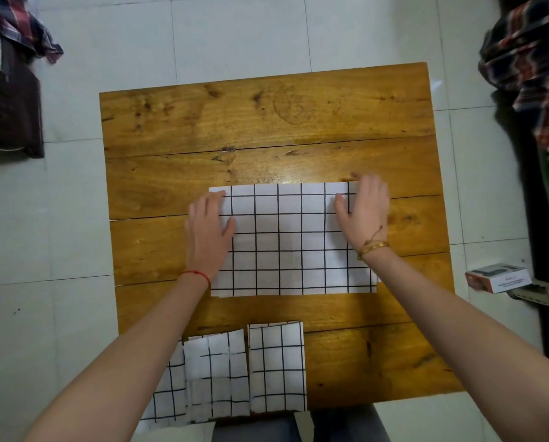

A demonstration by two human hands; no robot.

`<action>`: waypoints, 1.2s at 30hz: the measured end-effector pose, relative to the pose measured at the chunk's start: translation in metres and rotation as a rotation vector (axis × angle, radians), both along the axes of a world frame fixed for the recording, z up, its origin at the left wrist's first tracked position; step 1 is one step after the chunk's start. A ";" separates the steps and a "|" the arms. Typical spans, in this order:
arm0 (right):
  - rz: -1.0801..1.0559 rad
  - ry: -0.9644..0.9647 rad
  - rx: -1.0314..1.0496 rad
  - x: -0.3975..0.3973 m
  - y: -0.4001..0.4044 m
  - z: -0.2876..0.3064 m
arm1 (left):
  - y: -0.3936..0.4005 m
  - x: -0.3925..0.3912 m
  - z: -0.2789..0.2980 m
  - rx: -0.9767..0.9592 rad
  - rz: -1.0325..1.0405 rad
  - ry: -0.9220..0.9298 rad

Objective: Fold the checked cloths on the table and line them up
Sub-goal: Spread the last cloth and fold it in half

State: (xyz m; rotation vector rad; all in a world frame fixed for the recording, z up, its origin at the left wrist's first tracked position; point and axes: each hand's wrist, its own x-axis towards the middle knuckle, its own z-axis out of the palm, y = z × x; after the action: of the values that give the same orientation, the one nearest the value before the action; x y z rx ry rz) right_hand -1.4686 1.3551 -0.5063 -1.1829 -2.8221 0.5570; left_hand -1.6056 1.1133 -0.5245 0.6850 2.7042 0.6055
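A white cloth with a black grid lies flat and folded to a rectangle in the middle of the wooden table. My left hand presses flat on its left edge. My right hand presses flat on its right edge, fingers reaching the far corner. Three folded checked cloths lie side by side at the near edge: one at the left, partly under my left forearm, one in the middle, and one at the right.
The table stands on a pale tiled floor. A small orange and white box lies on the floor at the right. Plaid fabric hangs at the far left and far right. A dark piece of furniture stands at the left.
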 end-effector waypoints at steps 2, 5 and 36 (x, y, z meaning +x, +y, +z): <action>0.243 -0.038 0.001 -0.013 -0.019 0.000 | 0.003 0.006 0.000 -0.072 -0.117 0.025; 0.537 -0.182 -0.006 -0.035 -0.050 -0.001 | 0.008 0.010 -0.002 -0.226 -0.196 0.011; 0.209 -0.430 0.087 0.027 0.036 -0.015 | 0.010 0.012 -0.010 -0.299 -0.166 -0.060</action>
State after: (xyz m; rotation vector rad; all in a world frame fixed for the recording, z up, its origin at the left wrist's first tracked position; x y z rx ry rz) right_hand -1.4413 1.3911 -0.5212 -1.1139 -3.3156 0.1980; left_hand -1.5938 1.1234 -0.5342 0.7848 2.5724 0.1725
